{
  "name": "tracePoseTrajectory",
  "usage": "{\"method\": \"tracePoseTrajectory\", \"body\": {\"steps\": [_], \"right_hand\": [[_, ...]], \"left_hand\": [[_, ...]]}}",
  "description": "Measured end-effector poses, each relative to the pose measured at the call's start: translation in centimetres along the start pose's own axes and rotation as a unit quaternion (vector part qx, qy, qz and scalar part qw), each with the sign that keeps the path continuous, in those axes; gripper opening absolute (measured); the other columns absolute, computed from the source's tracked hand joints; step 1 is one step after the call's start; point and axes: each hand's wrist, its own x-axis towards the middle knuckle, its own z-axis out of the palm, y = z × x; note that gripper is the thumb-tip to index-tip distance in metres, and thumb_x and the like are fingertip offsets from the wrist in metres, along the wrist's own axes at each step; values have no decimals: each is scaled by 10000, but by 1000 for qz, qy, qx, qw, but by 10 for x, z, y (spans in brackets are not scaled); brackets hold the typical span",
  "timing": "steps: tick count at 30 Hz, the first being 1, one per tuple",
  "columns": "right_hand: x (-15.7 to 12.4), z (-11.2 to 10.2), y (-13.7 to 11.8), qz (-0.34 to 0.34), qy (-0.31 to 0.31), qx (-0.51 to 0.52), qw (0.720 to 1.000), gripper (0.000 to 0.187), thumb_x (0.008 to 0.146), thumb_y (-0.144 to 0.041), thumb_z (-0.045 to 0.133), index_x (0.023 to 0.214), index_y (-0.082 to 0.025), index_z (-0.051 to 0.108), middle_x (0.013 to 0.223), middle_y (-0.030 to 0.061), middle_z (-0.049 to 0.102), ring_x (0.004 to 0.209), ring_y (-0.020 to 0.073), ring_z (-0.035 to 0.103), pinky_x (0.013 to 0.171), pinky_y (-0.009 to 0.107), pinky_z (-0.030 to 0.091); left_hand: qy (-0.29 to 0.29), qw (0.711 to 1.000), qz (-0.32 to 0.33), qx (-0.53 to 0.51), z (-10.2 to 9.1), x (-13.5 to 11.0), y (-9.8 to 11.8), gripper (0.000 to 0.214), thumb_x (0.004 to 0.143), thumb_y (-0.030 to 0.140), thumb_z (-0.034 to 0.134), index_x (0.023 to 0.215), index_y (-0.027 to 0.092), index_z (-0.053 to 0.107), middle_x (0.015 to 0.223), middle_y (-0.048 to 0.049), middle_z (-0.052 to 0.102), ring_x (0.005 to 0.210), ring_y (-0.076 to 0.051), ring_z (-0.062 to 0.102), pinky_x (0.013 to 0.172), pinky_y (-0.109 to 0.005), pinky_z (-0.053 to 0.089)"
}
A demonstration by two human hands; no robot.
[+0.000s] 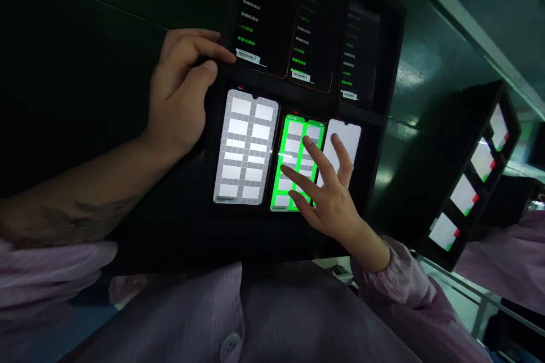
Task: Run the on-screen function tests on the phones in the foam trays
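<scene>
The green-screened phone (296, 153) is found in the middle of the near row, directly beneath the fingers of the right hand (334, 198). These fingers are spread wide, with nothing gripped; three tips are set over the green screen, and another is held over the white-screened phone (349, 139) on the right. Whether the glass is being pressed cannot be told.

The left hand (179, 88) is placed farther left, its fingers partly curled and no object held. Its index finger is extended to the near left corner of the far-left phone (266, 17), the thumb being kept apart; firm contact cannot be confirmed.

Six phones are carried in a black tray (392, 68) in two rows. In the far row, dark screens with green and white text are shown. The near row is completed on the left by a grey-and-white patterned phone (247, 147). Well to the right, four lit phones (464, 193) are held in a second tray (485, 99).
</scene>
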Motion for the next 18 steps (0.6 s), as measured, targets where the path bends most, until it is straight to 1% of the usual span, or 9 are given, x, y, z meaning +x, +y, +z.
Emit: {"method": "tracePoseTrajectory", "body": {"steps": [2,6,9,11,13,15,18], "right_hand": [[-2,-1,3,2,9,-3,1000,369,1017,-274,617,1379,-308,674,1702,56,473,1695,394,155,1306,689,319],[-7,-5,9,8,62,-10,998,277,995,-199,628,1244,-276,723,1611,63,576,1649,379,286,1286,644,376],[-10,-7,12,25,96,-24,995,220,998,-181,609,1146,-285,735,1501,49,658,1592,362,392,1238,631,456],[-12,-9,13,32,115,-38,992,203,1000,-176,595,1090,-287,738,1454,42,682,1554,365,450,1201,634,497],[-13,-11,13,33,125,-41,991,207,994,-166,593,1083,-281,742,1448,45,679,1537,366,470,1184,626,515],[-12,-13,10,28,105,-24,994,238,983,-172,615,1155,-277,741,1510,53,639,1559,364,437,1203,615,500],[-9,-10,3,0,34,6,999,353,984,-233,650,1331,-288,693,1641,74,531,1617,377,342,1261,635,428]], "left_hand": [[-4,1000,5,16,-1,0,-1,249,953,176,553,1048,228,777,1278,7,678,1468,-212,523,1389,-499,352],[-13,1000,10,15,-2,1,-4,230,989,192,542,1059,201,761,1290,-15,650,1477,-238,531,1399,-547,317],[-18,1000,16,4,-2,1,-5,224,1018,285,552,1073,189,747,1301,-20,630,1485,-260,532,1405,-581,285],[-14,1000,14,4,-2,0,-5,250,1007,354,576,1067,196,759,1293,-15,640,1491,-266,519,1406,-589,280],[-8,1000,13,13,-2,0,-4,290,997,422,590,1062,204,770,1291,-9,650,1493,-265,509,1402,-594,292],[-9,1000,13,23,-2,0,-3,336,998,479,587,1059,206,774,1287,-6,657,1483,-261,517,1391,-599,316],[-13,999,11,36,-4,1,-3,341,990,486,600,1056,209,787,1288,-5,666,1467,-255,534,1376,-599,344]]}}
